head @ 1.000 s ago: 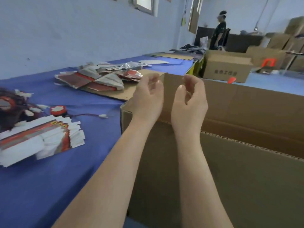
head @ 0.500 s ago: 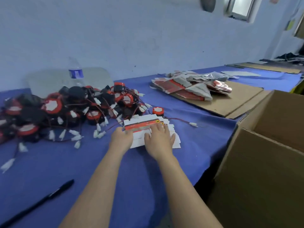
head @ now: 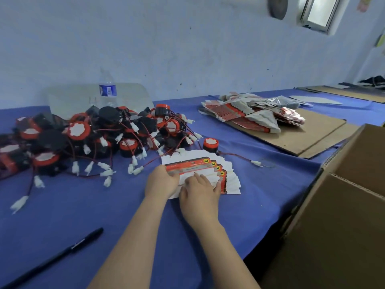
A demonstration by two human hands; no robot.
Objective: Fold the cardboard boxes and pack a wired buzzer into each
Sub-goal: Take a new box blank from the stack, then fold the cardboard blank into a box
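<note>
A fanned stack of flat red-and-white box blanks (head: 208,170) lies on the blue tablecloth before me. My left hand (head: 161,181) pinches the left end of the top blank. My right hand (head: 200,189) rests on the stack with fingers spread, fingertips on the blanks. A single red-and-black wired buzzer (head: 210,144) stands just behind the stack, its red wire trailing right to a white connector (head: 256,163). A large pile of wired buzzers (head: 100,134) covers the table to the left.
A big open brown carton (head: 341,215) stands at the right table edge. More flat blanks (head: 250,115) lie heaped on a cardboard sheet (head: 308,140) at the back right. A black pen (head: 62,253) lies near left; a water bottle (head: 107,88) stands behind the pile.
A second ago both hands were raised over the brown carton. They came down to the stack of blanks, and the left hand now lifts the top blank's end.
</note>
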